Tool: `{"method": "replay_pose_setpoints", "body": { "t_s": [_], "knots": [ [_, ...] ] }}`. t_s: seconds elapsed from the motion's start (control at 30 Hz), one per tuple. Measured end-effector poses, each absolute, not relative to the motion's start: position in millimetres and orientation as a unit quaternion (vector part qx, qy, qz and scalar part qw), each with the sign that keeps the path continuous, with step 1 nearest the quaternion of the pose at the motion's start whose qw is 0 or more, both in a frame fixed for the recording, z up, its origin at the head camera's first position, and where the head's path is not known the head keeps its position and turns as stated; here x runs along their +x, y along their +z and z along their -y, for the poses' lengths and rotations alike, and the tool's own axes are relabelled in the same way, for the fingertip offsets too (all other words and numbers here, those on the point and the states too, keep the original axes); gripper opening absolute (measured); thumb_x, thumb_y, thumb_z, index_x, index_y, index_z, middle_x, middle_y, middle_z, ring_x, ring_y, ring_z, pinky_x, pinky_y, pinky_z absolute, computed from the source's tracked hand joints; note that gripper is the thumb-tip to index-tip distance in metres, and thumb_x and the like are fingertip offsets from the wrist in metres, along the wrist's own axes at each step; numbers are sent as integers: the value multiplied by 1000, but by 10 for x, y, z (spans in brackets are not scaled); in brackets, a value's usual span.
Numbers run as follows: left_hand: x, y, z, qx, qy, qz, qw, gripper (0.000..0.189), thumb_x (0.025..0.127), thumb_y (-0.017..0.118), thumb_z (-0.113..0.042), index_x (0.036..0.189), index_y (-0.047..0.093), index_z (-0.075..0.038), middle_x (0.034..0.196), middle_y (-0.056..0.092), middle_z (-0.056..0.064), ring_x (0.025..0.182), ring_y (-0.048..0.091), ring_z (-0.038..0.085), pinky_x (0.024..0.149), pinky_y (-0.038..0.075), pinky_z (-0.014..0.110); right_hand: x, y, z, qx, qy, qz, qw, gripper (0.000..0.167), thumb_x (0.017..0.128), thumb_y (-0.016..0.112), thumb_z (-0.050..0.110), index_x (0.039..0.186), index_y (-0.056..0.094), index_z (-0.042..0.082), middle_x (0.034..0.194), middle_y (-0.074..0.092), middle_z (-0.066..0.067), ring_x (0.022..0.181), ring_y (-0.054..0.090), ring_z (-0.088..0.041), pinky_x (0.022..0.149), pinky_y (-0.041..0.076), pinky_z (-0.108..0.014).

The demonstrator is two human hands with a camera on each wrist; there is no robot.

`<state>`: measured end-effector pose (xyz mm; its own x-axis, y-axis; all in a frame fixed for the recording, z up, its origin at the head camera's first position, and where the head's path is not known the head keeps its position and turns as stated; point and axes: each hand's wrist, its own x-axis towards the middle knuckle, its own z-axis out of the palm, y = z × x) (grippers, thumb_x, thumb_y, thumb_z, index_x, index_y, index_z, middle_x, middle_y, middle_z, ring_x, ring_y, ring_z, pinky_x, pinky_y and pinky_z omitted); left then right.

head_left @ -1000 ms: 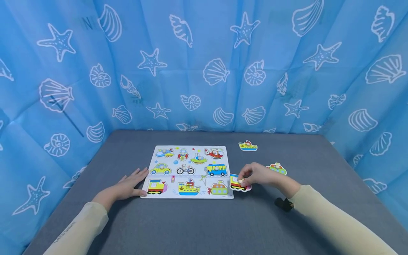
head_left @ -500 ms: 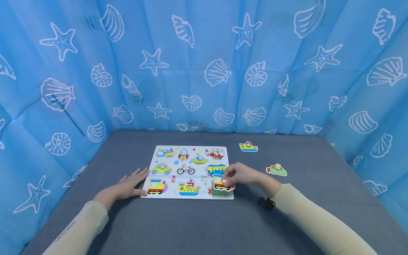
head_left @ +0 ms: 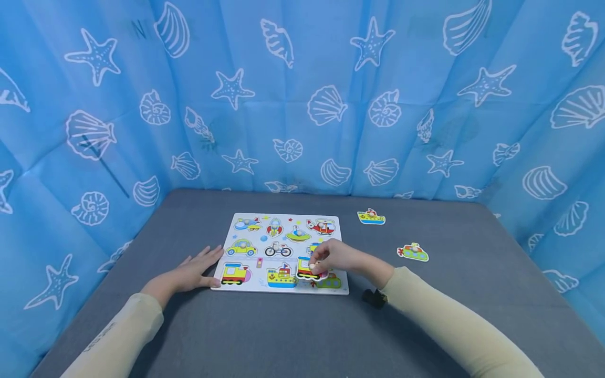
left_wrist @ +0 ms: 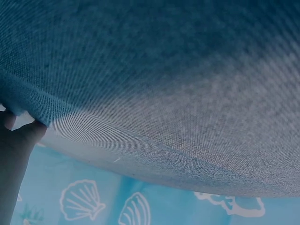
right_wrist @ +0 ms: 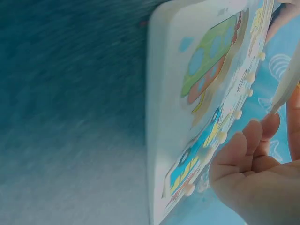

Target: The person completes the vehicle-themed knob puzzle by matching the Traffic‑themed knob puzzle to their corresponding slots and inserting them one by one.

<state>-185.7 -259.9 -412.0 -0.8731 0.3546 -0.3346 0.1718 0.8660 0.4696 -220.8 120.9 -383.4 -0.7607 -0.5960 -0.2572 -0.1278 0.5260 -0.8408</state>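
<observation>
My right hand [head_left: 337, 255] pinches the small round knob of a train puzzle piece [head_left: 302, 269], held over the lower right of a white peg puzzle board [head_left: 257, 279]. The piece partly covers the submarine picture and is close to the boat picture. In the right wrist view, the piece [right_wrist: 287, 83] shows edge-on above the board, near the curled fingers [right_wrist: 234, 150]. My left hand [head_left: 191, 270] rests at the board's left edge with fingers extended. A printed train [head_left: 235, 274] lies at the board's lower left. The left wrist view shows mainly grey cloth and part of the left hand [left_wrist: 18, 145].
A boat piece [head_left: 371, 217] and a submarine piece [head_left: 413, 252] lie on the grey table [head_left: 264, 336] right of the board. Several knobbed pieces, including a car [head_left: 241, 247], sit in the board. A blue shell-patterned curtain [head_left: 302, 131] surrounds the table's far sides.
My right hand has carried the train piece left, from beside the board's right edge to over its lower right. The left hand has stayed at the left edge. The head view has shifted slightly.
</observation>
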Motion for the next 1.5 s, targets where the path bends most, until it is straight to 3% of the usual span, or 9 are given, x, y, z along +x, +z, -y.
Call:
{"method": "replay_pose_setpoints", "body": {
  "t_s": [0.73, 1.23, 1.5],
  "knots": [
    [-1882, -4149, 2603, 139, 206, -946, 208, 101, 84, 67, -55, 155, 17, -5, 160, 14, 21, 145, 2, 45, 109, 2, 68, -2189, -3860, -684, -206, -453, -823, 274, 5, 88, 72, 7, 85, 71, 3, 69, 50, -2, 69, 43, -16, 60, 34, -27],
    [-1894, -4150, 2614, 142, 201, -945, 215, 100, 85, 65, -57, 155, 16, -5, 160, 12, 21, 145, 2, 45, 109, 1, 68, -2200, -3896, -227, -198, -423, -836, 288, 5, 86, 75, 13, 84, 73, 10, 81, 56, -3, 78, 50, -16, 63, 38, -28],
    [-1892, -4134, 2612, 138, 198, -946, 217, 99, 85, 66, -56, 155, 16, -6, 160, 13, 20, 145, 2, 44, 109, 2, 68, -2176, -3925, 7, -203, -388, -857, 272, 6, 84, 77, 10, 80, 72, 10, 97, 56, 1, 84, 50, -14, 66, 39, -26]
  ]
}}
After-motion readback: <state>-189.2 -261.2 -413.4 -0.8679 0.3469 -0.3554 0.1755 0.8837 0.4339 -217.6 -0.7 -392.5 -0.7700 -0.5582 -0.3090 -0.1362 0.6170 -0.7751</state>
